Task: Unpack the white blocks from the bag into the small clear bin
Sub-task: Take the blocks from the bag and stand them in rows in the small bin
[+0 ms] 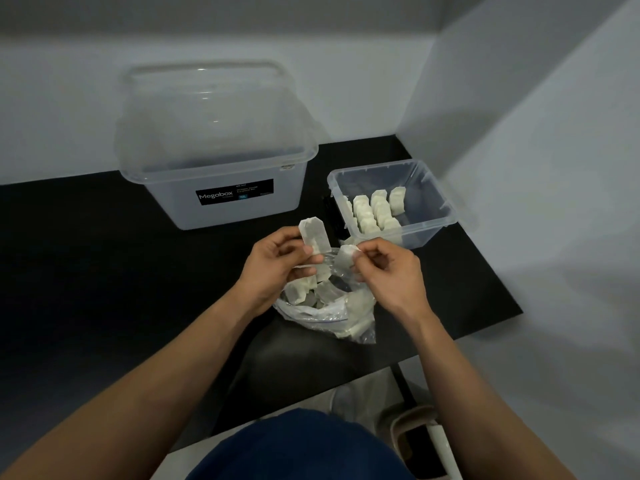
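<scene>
Your left hand [277,263] pinches one block [313,237], your right hand [386,271] a second block [344,260], above the bag [332,315], ready for the bin [446,216].

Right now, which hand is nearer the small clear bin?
Right. The right hand pinches a white block by the near corner of the small clear bin; the left hand holds a second block farther left, over the bag.

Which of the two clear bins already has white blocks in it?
The small bin on the right: rows of white blocks stand inside it. The bigger Megabox bin to its left shows none.
</scene>
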{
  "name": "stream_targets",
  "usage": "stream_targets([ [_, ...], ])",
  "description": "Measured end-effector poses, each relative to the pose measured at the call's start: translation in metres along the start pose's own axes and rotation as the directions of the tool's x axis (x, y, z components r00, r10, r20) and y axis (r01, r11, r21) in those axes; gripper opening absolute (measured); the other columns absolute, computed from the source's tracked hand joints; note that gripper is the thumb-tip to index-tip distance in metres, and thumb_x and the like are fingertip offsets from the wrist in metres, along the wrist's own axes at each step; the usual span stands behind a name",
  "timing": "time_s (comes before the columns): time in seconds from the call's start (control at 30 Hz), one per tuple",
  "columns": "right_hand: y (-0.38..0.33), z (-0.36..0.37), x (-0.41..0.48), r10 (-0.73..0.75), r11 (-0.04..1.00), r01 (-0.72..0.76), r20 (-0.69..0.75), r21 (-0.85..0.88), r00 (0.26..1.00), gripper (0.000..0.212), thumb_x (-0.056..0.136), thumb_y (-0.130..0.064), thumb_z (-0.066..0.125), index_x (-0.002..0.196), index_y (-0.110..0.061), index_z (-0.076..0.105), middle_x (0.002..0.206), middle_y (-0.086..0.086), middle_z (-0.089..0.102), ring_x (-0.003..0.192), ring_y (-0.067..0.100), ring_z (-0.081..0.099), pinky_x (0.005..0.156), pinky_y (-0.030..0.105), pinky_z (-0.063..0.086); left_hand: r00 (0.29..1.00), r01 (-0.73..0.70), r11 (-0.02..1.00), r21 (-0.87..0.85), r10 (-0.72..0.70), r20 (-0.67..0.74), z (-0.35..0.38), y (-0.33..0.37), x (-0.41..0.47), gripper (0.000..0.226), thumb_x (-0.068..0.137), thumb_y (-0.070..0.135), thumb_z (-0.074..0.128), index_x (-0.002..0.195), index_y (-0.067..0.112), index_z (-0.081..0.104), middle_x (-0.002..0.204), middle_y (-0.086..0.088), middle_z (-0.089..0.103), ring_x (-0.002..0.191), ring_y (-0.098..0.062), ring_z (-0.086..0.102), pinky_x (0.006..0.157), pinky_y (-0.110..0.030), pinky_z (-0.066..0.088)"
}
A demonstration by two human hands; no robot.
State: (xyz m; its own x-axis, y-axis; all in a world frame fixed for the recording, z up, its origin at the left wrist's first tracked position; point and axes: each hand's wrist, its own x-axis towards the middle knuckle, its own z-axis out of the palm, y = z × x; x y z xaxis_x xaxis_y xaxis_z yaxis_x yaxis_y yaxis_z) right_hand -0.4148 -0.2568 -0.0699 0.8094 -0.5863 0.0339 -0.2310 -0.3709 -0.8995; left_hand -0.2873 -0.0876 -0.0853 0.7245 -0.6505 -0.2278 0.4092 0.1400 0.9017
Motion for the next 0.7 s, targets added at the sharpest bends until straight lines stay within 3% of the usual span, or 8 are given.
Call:
stream_targets([
  [0.17, -0.009, -0.021, 0.012, -0.036, 0.997, 0.039, -0.054, 0.061, 0.998, 0.02, 0.092, -0.013, 0.073, 0.099, -0.032, 0.076, 0.082, 0.0, 0.073, 0.079, 0.024, 0.076, 0.077, 0.05, 0.063, 1.0, -0.011, 1.0, 0.006, 0.01, 0.024, 0.012, 0.003, 0.009, 0.02, 0.095, 0.001, 0.066, 0.112, 0.012, 0.07, 0.098, -0.013, 0.075, 0.094, -0.028, 0.076, 0.071, -0.031, 0.062],
  [0.23, -0.015, -0.033, 0.02, -0.049, 0.996, 0.054, -0.068, 0.068, 0.996, 0.018, 0.093, -0.01, 0.072, 0.098, -0.026, 0.075, 0.082, 0.002, 0.073, 0.079, 0.023, 0.076, 0.077, 0.049, 0.064, 0.999, 0.002, 1.0, -0.026, -0.001, 0.035, 0.019, 0.009, 0.013, 0.017, 0.093, 0.019, 0.07, 0.109, 0.012, 0.072, 0.101, -0.016, 0.075, 0.092, -0.029, 0.075, 0.069, -0.032, 0.063],
  [0.33, -0.024, -0.053, 0.033, -0.053, 0.997, 0.057, -0.077, 0.054, 0.996, 0.009, 0.095, -0.01, 0.07, 0.095, -0.019, 0.074, 0.083, 0.001, 0.075, 0.079, 0.018, 0.076, 0.077, 0.048, 0.064, 1.0, 0.013, 1.0, -0.011, -0.013, 0.001, 0.031, 0.018, 0.021, 0.033, 0.094, 0.038, 0.063, 0.113, 0.013, 0.073, 0.108, -0.017, 0.076, 0.093, -0.032, 0.076, 0.065, -0.033, 0.065],
  [0.47, -0.027, -0.081, 0.058, -0.059, 0.998, 0.062, -0.102, 0.026, 0.993, 0.011, 0.096, -0.014, 0.07, 0.094, -0.023, 0.074, 0.084, 0.0, 0.076, 0.08, 0.019, 0.077, 0.077, 0.047, 0.064, 0.998, -0.055, 0.993, 0.102, 0.059, -0.034, 0.046, 0.027, 0.035, 0.026, 0.103, 0.032, 0.057, 0.115, 0.015, 0.072, 0.104, -0.015, 0.077, 0.093, -0.034, 0.077, 0.063, -0.034, 0.064],
  [0.63, -0.016, -0.117, 0.113, -0.114, 0.964, 0.08, -0.119, -0.254, 0.986, 0.011, 0.093, -0.022, 0.068, 0.101, -0.024, 0.075, 0.091, -0.005, 0.075, 0.081, 0.014, 0.074, 0.08, 0.038, 0.063, 0.988, -0.125, 0.962, 0.244, 0.142, -0.054, 0.056, 0.035, 0.057, 0.015, 0.102, 0.025, 0.062, 0.114, 0.016, 0.062, 0.095, -0.016, 0.076, 0.088, -0.029, 0.076, 0.067, -0.036, 0.063],
  [0.7, -0.012, -0.125, 0.135, -0.114, 0.918, 0.076, -0.074, -0.39, 0.991, 0.011, 0.093, -0.022, 0.066, 0.101, -0.024, 0.074, 0.094, -0.006, 0.074, 0.083, 0.012, 0.07, 0.077, 0.022, 0.056, 0.985, -0.144, 0.947, 0.286, 0.164, -0.048, 0.06, 0.038, 0.066, 0.016, 0.102, 0.024, 0.061, 0.116, 0.016, 0.057, 0.095, -0.017, 0.075, 0.09, -0.027, 0.075, 0.068, -0.037, 0.063],
])
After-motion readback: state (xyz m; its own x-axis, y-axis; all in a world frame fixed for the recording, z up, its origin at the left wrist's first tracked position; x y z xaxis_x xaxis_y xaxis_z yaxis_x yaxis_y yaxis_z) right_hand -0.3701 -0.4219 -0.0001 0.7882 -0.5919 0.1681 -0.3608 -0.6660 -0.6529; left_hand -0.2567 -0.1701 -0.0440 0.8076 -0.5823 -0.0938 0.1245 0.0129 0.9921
